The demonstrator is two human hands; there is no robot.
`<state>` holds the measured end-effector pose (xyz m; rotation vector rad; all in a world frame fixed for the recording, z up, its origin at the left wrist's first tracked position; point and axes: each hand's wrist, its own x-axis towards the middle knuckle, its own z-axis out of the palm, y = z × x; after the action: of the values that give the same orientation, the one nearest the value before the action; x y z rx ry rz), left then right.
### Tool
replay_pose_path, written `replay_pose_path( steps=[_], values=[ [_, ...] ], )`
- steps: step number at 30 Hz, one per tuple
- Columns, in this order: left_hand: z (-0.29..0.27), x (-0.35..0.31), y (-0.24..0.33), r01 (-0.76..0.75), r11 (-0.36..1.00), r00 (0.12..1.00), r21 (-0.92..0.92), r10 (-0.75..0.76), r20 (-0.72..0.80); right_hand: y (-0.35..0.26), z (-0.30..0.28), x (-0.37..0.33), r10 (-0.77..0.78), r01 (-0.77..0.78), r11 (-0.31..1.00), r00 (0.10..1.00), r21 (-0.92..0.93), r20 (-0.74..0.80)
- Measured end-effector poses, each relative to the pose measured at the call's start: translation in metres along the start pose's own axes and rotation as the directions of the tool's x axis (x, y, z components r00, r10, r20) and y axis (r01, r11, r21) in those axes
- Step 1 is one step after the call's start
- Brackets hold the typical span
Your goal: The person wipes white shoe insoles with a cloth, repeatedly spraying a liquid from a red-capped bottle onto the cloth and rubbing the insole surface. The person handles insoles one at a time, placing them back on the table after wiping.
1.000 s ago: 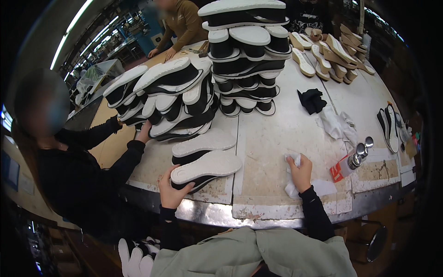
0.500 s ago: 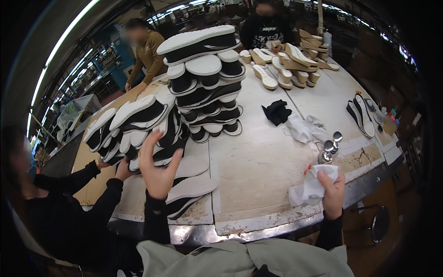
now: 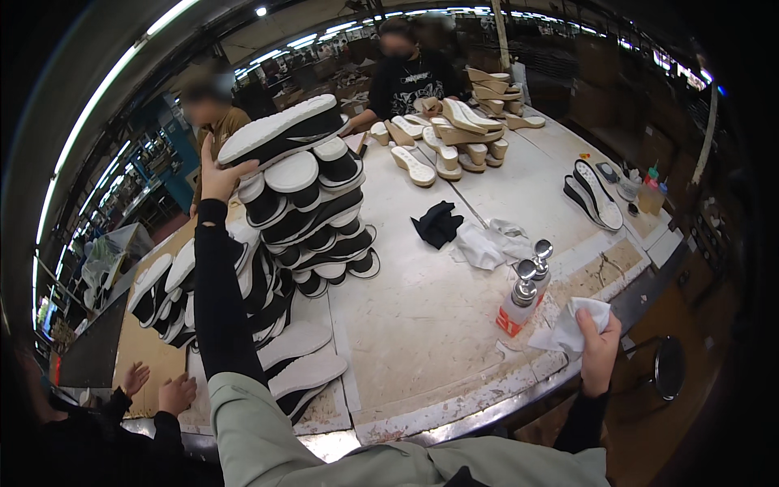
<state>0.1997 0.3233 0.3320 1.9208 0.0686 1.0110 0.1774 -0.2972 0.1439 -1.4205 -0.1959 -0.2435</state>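
Beside held white cloth [image 3: 571, 328]: metal-topped bottles [image 3: 524, 294], contents unclear.

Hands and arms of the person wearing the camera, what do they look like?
The left hand and right hand wear no gloves. Long, plain black sleeves reach the wrists, and pale green clothing shows nearer the body.

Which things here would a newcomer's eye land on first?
First, the tall stack of black-and-white soles left of the table's middle, with the left hand at the left end of its top sole. Then the tan wedge soles heaped at the far side. Nearer, the right hand holds a white cloth, right of silver-topped bottles.
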Motion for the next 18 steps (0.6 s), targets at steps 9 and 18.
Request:
replay_pose_path(
  steps=[9, 18],
  values=[
    [0.042, -0.027, 0.034, -0.332, 0.932, 0.932, 0.147, 0.348, -0.102, -0.004, 0.023, 0.022, -0.070, 0.073, 0.993, 0.997, -0.091, 0.035],
    [0.119, -0.211, 0.079, -0.222, 0.969, 0.969, 0.108, 0.231, -0.083, 0.018, 0.055, 0.059, -0.195, 0.473, 0.487, 0.879, -0.735, 0.436]
  ],
)
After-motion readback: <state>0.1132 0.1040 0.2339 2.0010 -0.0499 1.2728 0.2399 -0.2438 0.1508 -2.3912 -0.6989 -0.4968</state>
